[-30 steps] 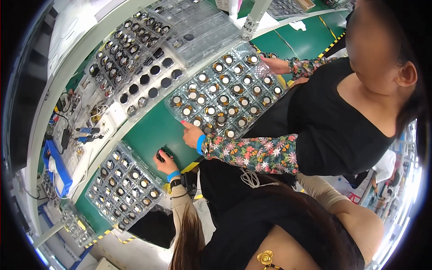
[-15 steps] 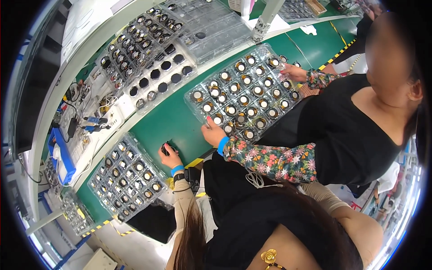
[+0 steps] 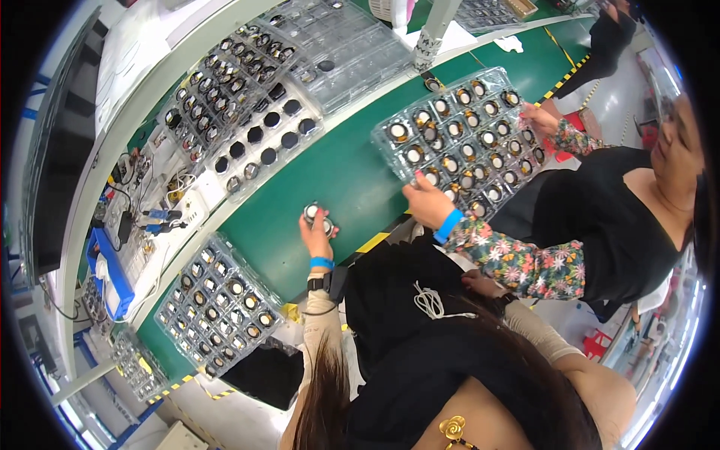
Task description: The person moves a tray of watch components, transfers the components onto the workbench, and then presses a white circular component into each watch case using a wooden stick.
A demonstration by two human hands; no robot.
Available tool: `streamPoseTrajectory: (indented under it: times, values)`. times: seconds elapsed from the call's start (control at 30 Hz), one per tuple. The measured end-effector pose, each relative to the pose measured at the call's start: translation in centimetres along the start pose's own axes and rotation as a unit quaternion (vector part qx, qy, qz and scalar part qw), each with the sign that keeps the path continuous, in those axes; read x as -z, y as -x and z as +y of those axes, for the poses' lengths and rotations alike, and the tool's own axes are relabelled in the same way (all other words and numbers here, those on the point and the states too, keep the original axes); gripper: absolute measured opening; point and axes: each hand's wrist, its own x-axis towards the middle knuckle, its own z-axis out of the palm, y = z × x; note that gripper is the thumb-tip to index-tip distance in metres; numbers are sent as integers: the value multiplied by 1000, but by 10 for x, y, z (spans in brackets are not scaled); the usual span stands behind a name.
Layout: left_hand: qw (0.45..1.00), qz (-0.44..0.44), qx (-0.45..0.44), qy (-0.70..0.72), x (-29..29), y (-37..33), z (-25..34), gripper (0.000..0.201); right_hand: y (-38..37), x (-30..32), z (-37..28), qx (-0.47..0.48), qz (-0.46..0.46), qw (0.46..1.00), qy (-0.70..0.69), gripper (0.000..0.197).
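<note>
My left hand point(image 3: 318, 231) is closed on small round parts point(image 3: 312, 213) with pale, shiny faces and dark rims, held over the green bench. Partly covered by another person's flowered sleeve, my right hand point(image 3: 484, 285) is low by my lap; its fingers are too hidden to read. Left of my left hand, a clear plastic tray point(image 3: 225, 251) of similar round parts lies on the bench. To my right, the other person's two hands grip a second clear tray point(image 3: 390, 154) filled with round, white-centred parts.
The green bench top point(image 3: 274, 225) runs diagonally. Behind it stand stacked clear trays point(image 3: 360, 45), a white tray with black discs point(image 3: 255, 135), cables and a blue bin point(image 3: 105, 274). A post point(image 3: 429, 46) rises at the far edge. A loose round part point(image 3: 431, 82) sits nearby.
My left hand has moved up and right, and the round parts' pale faces now show. The other person's tray has shifted right. My right hand has come into view.
</note>
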Motion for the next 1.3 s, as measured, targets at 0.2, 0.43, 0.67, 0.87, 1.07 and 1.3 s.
streamPoseTrajectory:
  times: [0.2,0.43,0.67,0.87,1.07,1.3]
  values:
    - [981,-140,58,-122,-89,-35,-16,40,17,-23,37,-173,-61,919,-348,25]
    - [966,-219,64,-126,-211,-72,-24,56,35,-16,64,-240,-38,881,-406,25]
    - [928,-303,-8,-218,-334,-108,-38,76,33,-5,104,-272,-32,857,-436,25]
    - [847,-265,-296,-353,-421,-115,-65,90,-1,22,152,-255,-25,863,-435,26]
    - [765,-187,-443,-429,-467,-76,-87,71,-75,55,237,-208,11,891,-402,28]
    - [409,-437,-453,-660,-517,-15,-157,52,-268,59,444,-221,271,937,-21,29]
